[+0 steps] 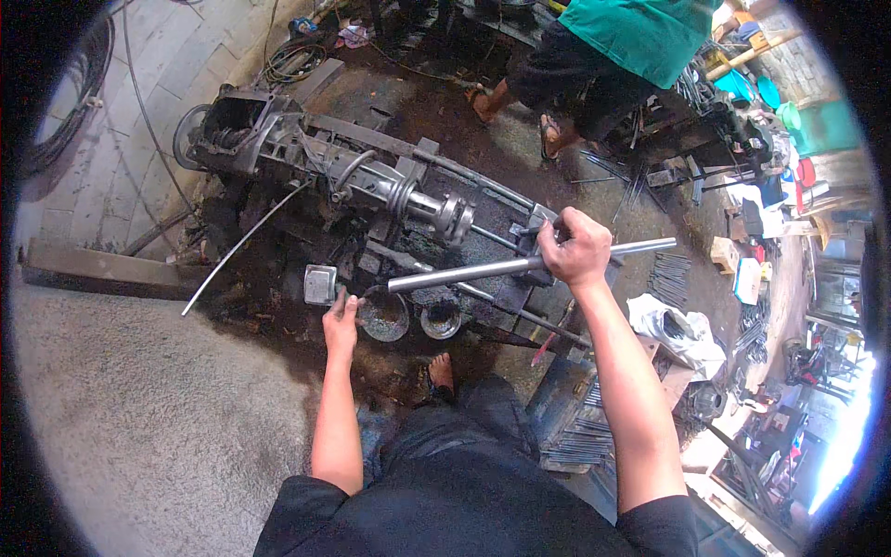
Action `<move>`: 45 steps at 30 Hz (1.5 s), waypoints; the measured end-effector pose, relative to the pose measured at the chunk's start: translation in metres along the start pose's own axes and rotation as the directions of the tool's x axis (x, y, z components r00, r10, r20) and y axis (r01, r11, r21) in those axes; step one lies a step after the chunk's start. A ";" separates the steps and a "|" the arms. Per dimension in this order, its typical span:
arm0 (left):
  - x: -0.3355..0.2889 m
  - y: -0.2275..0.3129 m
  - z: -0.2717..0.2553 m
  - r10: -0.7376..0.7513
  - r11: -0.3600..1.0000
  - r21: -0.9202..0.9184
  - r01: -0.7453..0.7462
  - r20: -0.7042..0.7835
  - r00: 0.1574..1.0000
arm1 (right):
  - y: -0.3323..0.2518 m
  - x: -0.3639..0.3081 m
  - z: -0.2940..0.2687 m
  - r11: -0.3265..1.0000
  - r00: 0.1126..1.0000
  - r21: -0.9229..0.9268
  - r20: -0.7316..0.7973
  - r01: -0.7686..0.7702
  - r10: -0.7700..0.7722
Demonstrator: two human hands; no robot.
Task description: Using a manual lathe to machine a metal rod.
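My right hand (577, 249) is wrapped round a long bright metal rod (464, 274). The rod slants over the near end of a greasy lathe-like machine (362, 186), its left end above two round bowls. My left hand (342, 325) is beside a square metal tin (320, 285), its fingers close together at the machine's near side. Whatever lies between those darkened fingertips is too small to make out. Below the rod's left end are a round metal bowl (384, 320) and a smaller bowl (441, 321).
A thin pale rod (243, 249) sticks out from the machine's left side. Bundles of metal rods (577, 441) lie near my right forearm, with a white sack (676, 332) beyond. A person in a green shirt (640, 37) stands at the far side. A steel beam (111, 269) lies along the left.
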State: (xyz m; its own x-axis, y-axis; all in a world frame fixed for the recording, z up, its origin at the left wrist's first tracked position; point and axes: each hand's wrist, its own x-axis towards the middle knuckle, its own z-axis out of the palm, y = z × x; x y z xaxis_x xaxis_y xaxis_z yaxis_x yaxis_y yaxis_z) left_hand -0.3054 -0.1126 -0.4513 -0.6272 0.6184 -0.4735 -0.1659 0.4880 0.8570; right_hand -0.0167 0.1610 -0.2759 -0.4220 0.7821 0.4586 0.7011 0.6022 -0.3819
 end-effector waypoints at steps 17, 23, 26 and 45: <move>0.000 -0.003 0.002 -0.005 1.000 -0.013 0.005 0.002 1.000 | 0.000 0.001 0.004 1.000 1.000 0.013 -0.004 0.002 -0.002; 0.000 -0.003 0.000 0.026 1.000 0.007 -0.026 0.006 1.000 | -0.003 0.002 0.004 1.000 1.000 0.014 -0.013 0.006 -0.006; -0.001 0.003 0.002 0.016 1.000 -0.004 -0.015 0.016 1.000 | 0.000 0.003 0.005 1.000 1.000 0.008 -0.026 0.013 -0.013; -0.004 0.007 0.002 -0.005 0.999 0.034 0.004 0.019 1.000 | -0.003 0.003 0.005 1.000 1.000 -0.013 0.003 0.007 -0.007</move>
State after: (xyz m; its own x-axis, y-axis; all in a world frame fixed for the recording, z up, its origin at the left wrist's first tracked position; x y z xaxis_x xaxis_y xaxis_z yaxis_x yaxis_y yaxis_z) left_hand -0.3028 -0.1105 -0.4432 -0.6114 0.6278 -0.4817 -0.1423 0.5115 0.8474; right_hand -0.0224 0.1624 -0.2774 -0.4288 0.7780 0.4592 0.7052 0.6059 -0.3681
